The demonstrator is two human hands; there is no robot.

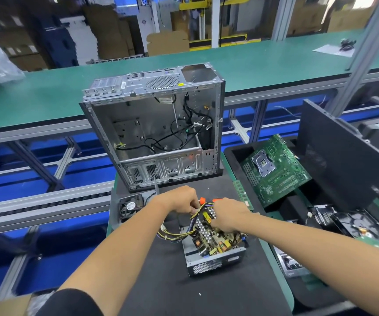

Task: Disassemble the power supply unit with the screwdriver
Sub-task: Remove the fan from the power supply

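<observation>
The power supply unit (pixel 216 261) lies open on the black mat, its circuit board (pixel 213 238) exposed inside the grey metal shell. My left hand (pixel 179 199) pinches the bundle of yellow, black and purple wires (pixel 175 236) at the unit's far end. My right hand (pixel 227 215) is curled over the board's far edge and grips it. Two orange parts (pixel 203 199), perhaps a screwdriver handle, peek out behind my hands; the tool itself is hidden.
An emptied computer case (pixel 156 128) stands upright just behind my hands. A small black fan (pixel 130 206) lies to the left. A black tray at the right holds a green motherboard (pixel 275 169), a memory stick (pixel 243 195) and other parts. A dark side panel (pixel 348 160) leans far right.
</observation>
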